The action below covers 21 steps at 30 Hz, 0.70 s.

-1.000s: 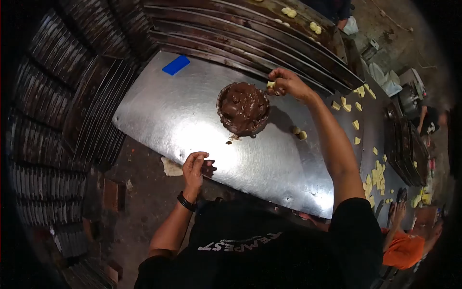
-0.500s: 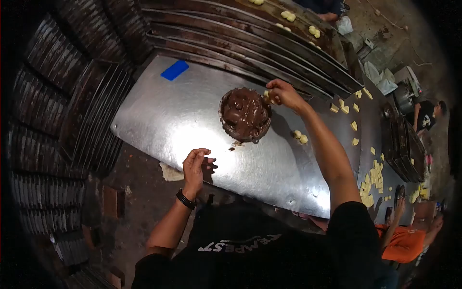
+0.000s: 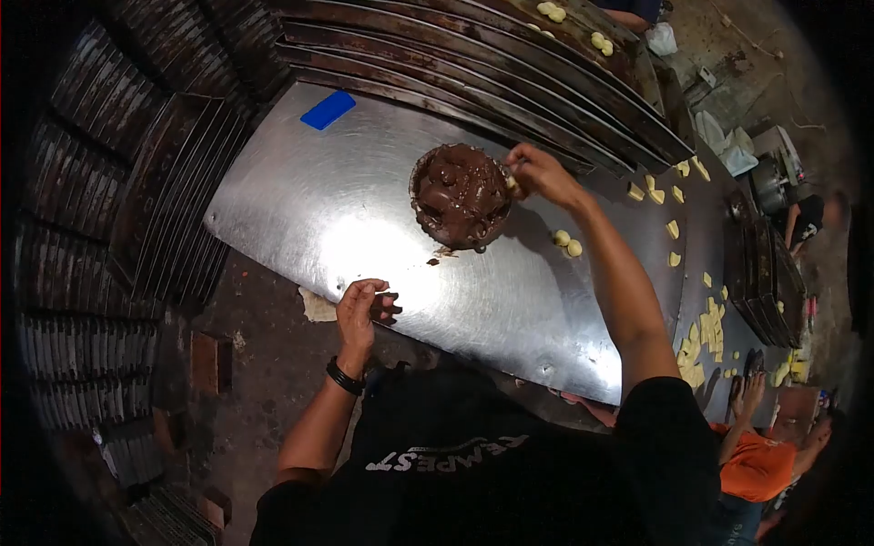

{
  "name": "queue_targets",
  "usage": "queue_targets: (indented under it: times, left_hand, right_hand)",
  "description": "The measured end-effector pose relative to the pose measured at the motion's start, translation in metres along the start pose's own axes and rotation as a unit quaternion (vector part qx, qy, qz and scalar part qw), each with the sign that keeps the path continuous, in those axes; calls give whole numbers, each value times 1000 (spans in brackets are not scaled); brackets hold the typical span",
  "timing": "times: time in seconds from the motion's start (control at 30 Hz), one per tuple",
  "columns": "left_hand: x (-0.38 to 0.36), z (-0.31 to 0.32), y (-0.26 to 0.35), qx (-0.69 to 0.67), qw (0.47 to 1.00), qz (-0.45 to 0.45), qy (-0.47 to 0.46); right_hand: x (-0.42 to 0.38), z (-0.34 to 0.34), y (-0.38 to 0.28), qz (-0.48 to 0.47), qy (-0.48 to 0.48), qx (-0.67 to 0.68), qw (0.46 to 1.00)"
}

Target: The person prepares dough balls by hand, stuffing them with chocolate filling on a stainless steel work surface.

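A round bowl of thick chocolate paste (image 3: pixel 461 196) stands on the metal tabletop, its rim smeared brown. At the bowl's right edge my right hand (image 3: pixel 539 175) is closed, pinching a small piece of pale yellow dough (image 3: pixel 511 183), mostly hidden by the fingers. My left hand (image 3: pixel 358 314) hovers over the near edge of the table, fingers loosely curled and apart, with nothing visible in it. To the right of the bowl lie two joined dough balls (image 3: pixel 568 243). A few chocolate smears (image 3: pixel 443 253) mark the metal just below the bowl.
A blue scraper (image 3: pixel 329 110) lies at the table's far left. Stacked dark trays (image 3: pixel 437 77) line the back edge, with more at left (image 3: pixel 177 200). Cut dough pieces (image 3: pixel 706 337) spread to the right, near a person in orange (image 3: pixel 756 464).
The view has shifted slightly, so the table and bowl sit higher. My right hand stays at the bowl's edge, and the dough shows less between its fingers. My left hand keeps its loose curl.
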<state>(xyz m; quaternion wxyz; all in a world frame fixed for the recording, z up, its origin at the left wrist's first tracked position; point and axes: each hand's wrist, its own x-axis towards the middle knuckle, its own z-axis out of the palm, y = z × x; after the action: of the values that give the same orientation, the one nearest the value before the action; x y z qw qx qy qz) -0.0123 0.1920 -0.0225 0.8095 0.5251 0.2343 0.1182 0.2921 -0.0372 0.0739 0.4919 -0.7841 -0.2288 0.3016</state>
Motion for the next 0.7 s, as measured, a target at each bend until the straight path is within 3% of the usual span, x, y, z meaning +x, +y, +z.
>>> queue_targets:
  times: [0.03,0.07,0.13,0.23,0.37,0.57,0.67,0.7]
  left_hand:
    - [-1,3,1,16,1000,0,3]
    - [-3,7,4,32,999,0,5]
    - [-5,10,3,51,999,-6,-1]
    - [-2,11,-2,56,998,-10,-11]
    - [-4,16,-1,63,998,-10,-15]
    - [-4,17,-10,70,997,-9,-27]
    - [-5,18,-9,67,996,-28,-49]
    - [-6,19,-9,66,995,-40,-60]
  right_hand:
    - [-1,-4,5,-2,18,71,997]
    - [-2,-13,7,-14,28,46,998]
    - [-10,-18,18,-7,66,123,990]
    - [-21,-17,40,18,60,-1,998]
    - [-31,8,61,-42,120,-119,985]
    - [-23,21,80,-54,81,-235,967]
    - [-33,20,97,21,41,-56,997]
    - [-46,21,97,49,10,107,993]
